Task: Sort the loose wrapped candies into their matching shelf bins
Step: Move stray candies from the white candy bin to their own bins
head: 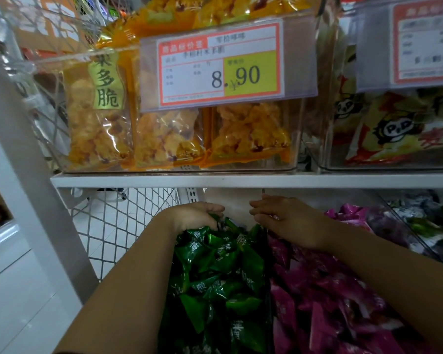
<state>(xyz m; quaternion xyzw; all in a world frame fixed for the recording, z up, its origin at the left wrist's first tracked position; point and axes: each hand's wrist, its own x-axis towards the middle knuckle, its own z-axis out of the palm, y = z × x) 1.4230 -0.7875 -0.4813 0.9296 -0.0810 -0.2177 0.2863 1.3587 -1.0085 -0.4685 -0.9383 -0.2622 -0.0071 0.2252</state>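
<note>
A bin of green wrapped candies point(223, 272) lies on the lower shelf, with a bin of pink wrapped candies point(325, 295) right beside it. My left hand point(195, 215) reaches to the back of the green bin and its curled fingers grip green candies. Over the divider between the two bins, my right hand point(284, 215) rests at the back of the pink bin. Its fingers are bent; I cannot tell whether they hold a candy.
The white shelf edge point(138, 180) runs just above my hands. On it stands a clear bin of orange snack packs point(164, 129) with a price tag point(220, 65), and a bin of panda-print packs point(394, 129). White wire mesh point(118, 226) and a post stand at left. Mixed candies point(425, 221) lie at right.
</note>
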